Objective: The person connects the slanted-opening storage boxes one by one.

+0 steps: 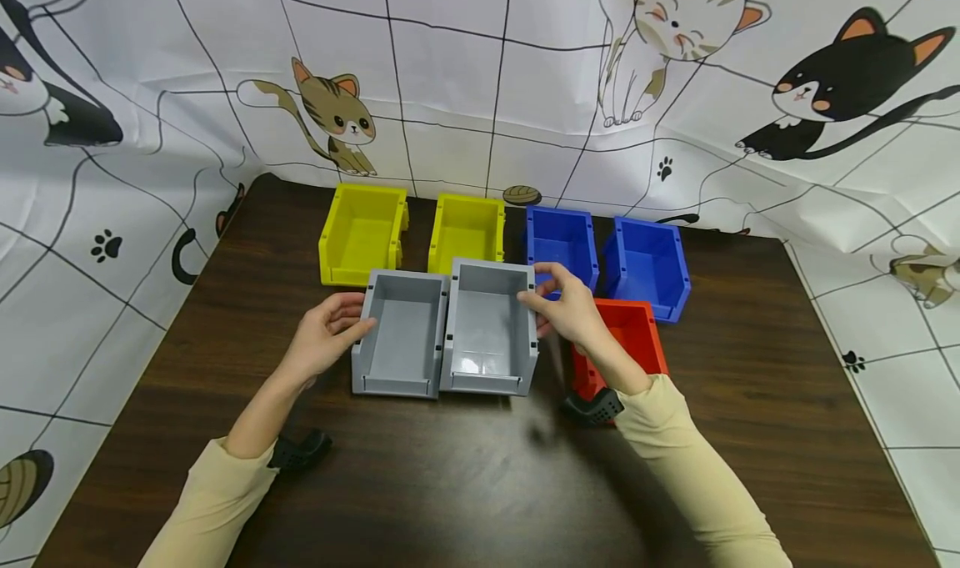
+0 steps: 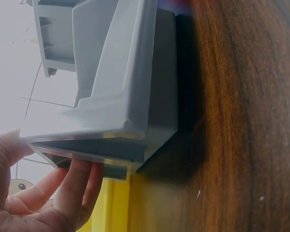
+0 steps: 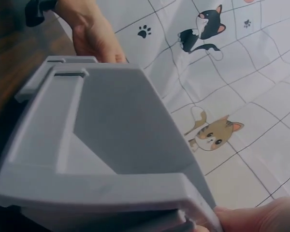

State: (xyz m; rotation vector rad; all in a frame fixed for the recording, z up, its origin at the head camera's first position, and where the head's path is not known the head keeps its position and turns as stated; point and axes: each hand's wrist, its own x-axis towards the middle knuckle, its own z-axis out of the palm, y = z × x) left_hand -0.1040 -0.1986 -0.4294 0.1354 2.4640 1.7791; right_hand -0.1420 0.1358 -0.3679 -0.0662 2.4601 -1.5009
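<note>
Two grey plastic storage bins stand side by side at mid-table, the left bin (image 1: 405, 330) and the right bin (image 1: 491, 322), their open tops facing up. My left hand (image 1: 322, 339) pinches the outer wall of the left bin, thumb over the rim and fingers beneath it, as the left wrist view shows. On the other side, my right hand (image 1: 570, 305) grips the right bin's outer rim; only its thumb (image 3: 261, 217) and a fingertip show in the right wrist view. Whether the bins touch the table or hang just above it, I cannot tell.
Behind the grey bins stand two yellow bins (image 1: 363, 230) and two blue bins (image 1: 647, 263). A red bin (image 1: 637, 334) sits partly under my right forearm. The dark wooden table (image 1: 420, 485) meets a cat-printed sheet (image 1: 450, 92) at its back.
</note>
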